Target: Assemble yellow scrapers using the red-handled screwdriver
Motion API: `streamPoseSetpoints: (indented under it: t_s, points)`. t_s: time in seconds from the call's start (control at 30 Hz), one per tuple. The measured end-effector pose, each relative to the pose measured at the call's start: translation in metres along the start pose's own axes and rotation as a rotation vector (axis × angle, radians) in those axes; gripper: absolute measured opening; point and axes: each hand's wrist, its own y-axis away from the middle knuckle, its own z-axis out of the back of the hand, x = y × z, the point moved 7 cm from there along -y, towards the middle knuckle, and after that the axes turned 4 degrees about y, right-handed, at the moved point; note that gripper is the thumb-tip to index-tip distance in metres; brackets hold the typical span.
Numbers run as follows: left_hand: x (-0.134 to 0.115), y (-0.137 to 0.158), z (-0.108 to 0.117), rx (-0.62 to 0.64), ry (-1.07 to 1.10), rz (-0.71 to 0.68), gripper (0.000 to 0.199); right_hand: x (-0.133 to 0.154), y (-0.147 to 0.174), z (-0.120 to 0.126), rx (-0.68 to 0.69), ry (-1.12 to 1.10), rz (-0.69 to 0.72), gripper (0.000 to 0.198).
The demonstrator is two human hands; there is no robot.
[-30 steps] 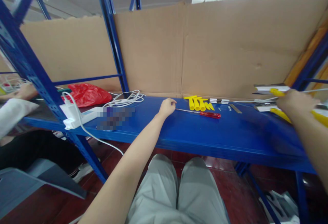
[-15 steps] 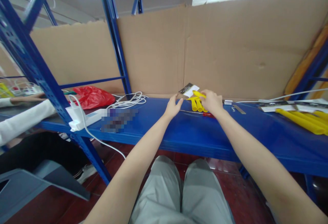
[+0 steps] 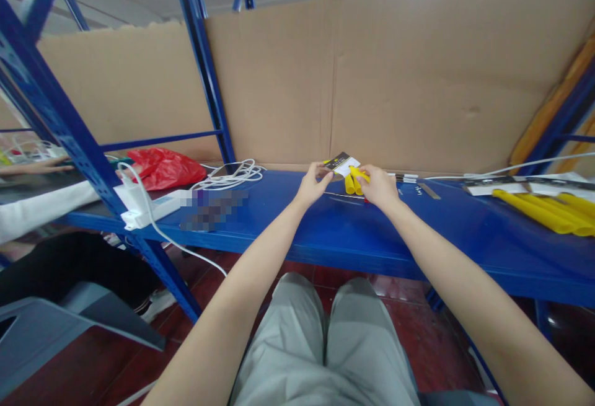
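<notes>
My right hand (image 3: 380, 188) is closed round the end of a yellow tube (image 3: 359, 174), which tilts up to the left. Under it, more yellow tubes (image 3: 349, 185) lie on the blue shelf, partly hidden by the fingers. My left hand (image 3: 312, 185) has its thumb and fingers curled together around a small flat piece, too hidden to name. Between the hands, a black-and-white printed card (image 3: 344, 162) rests near the back cardboard. In front of the tubes lies a thin metal shaft (image 3: 343, 197), with a bit of red by my right hand.
A thin metal strip (image 3: 428, 190) and small pieces (image 3: 417, 188) lie to the right, with more yellow tubes (image 3: 534, 209) beyond. Leftward are coiled white cable (image 3: 242, 173), a power strip (image 3: 160, 205), a red bag (image 3: 165, 169) and a blue post (image 3: 69, 105). Another person's sleeve (image 3: 46, 211) shows far left.
The view has tipped slightly downward. My right hand has shifted a little left over the yellow tubes, covering more of them. The left hand stays beside the card.
</notes>
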Motion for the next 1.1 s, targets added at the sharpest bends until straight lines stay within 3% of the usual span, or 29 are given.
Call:
streamPoseSetpoints:
  t_s: [0.3, 0.6, 0.77, 0.93, 1.1]
  points:
    - [0.006, 0.002, -0.017, 0.135, 0.048, 0.004, 0.046, 0.014, 0.008, 0.001, 0.004, 0.023, 0.069, 0.03]
    - [0.009, -0.004, -0.02, 0.129, 0.214, 0.052, 0.062, 0.014, 0.007, 0.002, 0.01, 0.0, 0.024, 0.027]
    - [0.011, -0.009, -0.01, 0.026, 0.322, 0.053, 0.074, 0.012, 0.006, 0.001, 0.017, -0.017, -0.012, 0.025]
    - [0.008, -0.008, -0.007, 0.043, 0.41, 0.043, 0.048, 0.012, 0.005, -0.002, -0.006, -0.047, 0.012, 0.025]
    - [0.004, -0.007, -0.007, 0.087, 0.365, 0.084, 0.019, 0.014, 0.006, -0.001, 0.012, -0.058, 0.006, 0.025]
